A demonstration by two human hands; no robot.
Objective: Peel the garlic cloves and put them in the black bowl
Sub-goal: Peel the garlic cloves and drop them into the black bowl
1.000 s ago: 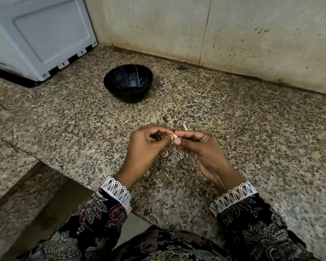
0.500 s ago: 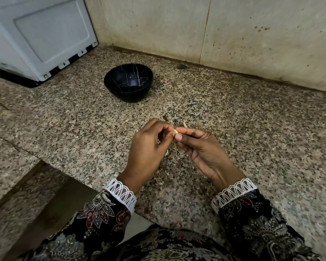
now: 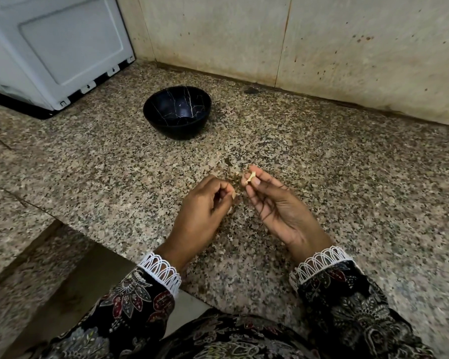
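Pale garlic clove (image 3: 250, 176) was pinched at right hand (image 3: 278, 208) fingertips above the bench (image 3: 347, 193); left hand (image 3: 202, 211) was curled, a skin scrap apparently pinched, mostly hidden. Black bowl (image 3: 177, 112) sat well apart.

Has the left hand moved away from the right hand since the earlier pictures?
Yes. The left hand has drawn back toward the near counter edge and away from the black bowl, opening a gap to the right hand, which pinches the garlic piece.
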